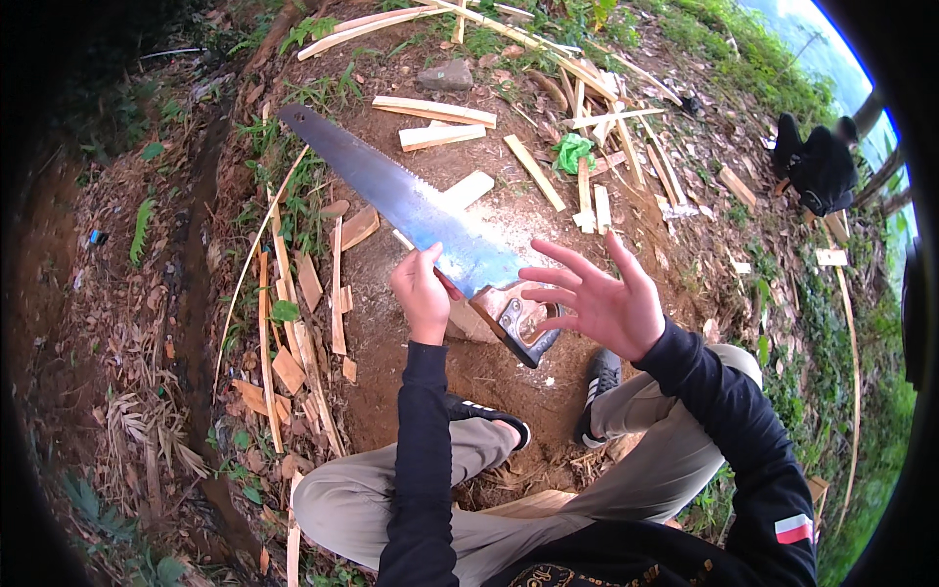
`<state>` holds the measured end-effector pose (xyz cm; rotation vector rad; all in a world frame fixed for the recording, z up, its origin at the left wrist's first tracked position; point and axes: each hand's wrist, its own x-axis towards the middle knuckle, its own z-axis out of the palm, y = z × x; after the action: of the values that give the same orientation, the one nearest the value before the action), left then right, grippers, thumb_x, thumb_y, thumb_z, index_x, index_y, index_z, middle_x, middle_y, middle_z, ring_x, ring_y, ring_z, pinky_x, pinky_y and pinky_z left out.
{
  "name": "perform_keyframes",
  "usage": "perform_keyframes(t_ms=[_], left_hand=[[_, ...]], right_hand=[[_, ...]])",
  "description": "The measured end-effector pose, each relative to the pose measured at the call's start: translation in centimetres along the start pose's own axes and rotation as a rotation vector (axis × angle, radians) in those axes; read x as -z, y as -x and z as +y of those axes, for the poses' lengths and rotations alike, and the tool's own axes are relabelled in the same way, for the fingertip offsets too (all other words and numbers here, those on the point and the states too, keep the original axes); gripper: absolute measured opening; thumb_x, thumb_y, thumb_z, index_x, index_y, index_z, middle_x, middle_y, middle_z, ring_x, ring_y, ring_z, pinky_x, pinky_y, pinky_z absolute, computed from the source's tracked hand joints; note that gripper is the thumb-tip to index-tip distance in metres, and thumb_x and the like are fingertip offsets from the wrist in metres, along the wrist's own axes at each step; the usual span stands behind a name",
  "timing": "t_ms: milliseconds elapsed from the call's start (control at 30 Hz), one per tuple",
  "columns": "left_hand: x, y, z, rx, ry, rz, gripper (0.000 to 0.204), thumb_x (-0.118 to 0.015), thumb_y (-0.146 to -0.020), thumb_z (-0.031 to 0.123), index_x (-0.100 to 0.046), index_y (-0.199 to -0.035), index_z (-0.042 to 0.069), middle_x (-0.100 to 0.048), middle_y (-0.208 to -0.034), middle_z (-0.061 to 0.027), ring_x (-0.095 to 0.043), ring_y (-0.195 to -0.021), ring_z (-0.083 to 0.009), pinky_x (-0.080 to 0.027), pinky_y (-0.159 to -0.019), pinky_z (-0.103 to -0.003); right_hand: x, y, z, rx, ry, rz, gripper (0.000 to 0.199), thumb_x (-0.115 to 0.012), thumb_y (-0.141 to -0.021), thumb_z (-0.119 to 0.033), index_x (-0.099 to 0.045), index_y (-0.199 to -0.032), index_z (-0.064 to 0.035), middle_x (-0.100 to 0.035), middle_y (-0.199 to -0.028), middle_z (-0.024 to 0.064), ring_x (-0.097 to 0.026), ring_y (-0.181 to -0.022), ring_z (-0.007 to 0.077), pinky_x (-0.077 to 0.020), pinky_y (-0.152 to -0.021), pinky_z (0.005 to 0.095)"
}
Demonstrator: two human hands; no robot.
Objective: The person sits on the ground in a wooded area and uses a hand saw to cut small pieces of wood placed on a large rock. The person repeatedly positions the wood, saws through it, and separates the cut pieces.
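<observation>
Two tan-trousered legs [655, 460] frame the near ground, where the left hand [423, 298] grips a handsaw [428, 217] by its blade's back edge. The saw slants across the center, handle [514, 323] near, tip far left. At right, the right hand [621, 303] spreads open over the handle, contact unclear. Beyond lie pale wood pieces [435, 110] and crumpled green plastic [572, 153]; far right, a person [827, 171] in dark clothing.

Downward fisheye view, head height
</observation>
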<state>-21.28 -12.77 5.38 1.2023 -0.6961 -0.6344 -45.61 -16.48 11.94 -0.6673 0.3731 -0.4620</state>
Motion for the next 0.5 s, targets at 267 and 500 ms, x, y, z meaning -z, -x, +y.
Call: perform_keyframes(t_ms=[267, 500], left_hand=[[0.0, -0.1, -0.2, -0.052, -0.018, 0.001, 0.032, -0.056, -0.091, 0.013, -0.056, -0.061, 0.000, -0.051, -0.048, -0.0031, -0.048, -0.034, -0.0141, -0.036, -0.035, -0.028], [0.6, -0.4, -1.4, -0.021, -0.008, 0.013, 0.031, -0.056, -0.090, 0.011, -0.056, -0.061, 0.000, -0.050, -0.051, -0.0003, -0.048, -0.038, -0.0105, -0.035, -0.038, -0.027]], right_hand=[[1.6, -0.2, 0.7, -0.015, 0.049, -0.094, 0.073, -0.026, -0.095, -0.071, -0.054, -0.115, -0.0062, -0.061, -0.106, 0.0127, -0.059, -0.095, 0.0237, -0.0462, -0.083, 0.0378], [2.7, -0.4, 0.8, -0.010, 0.086, -0.094, 0.066, -0.031, -0.096, -0.067, -0.054, -0.107, -0.0060, -0.061, -0.097, 0.0102, -0.060, -0.087, 0.0229, -0.0465, -0.076, 0.0352]])
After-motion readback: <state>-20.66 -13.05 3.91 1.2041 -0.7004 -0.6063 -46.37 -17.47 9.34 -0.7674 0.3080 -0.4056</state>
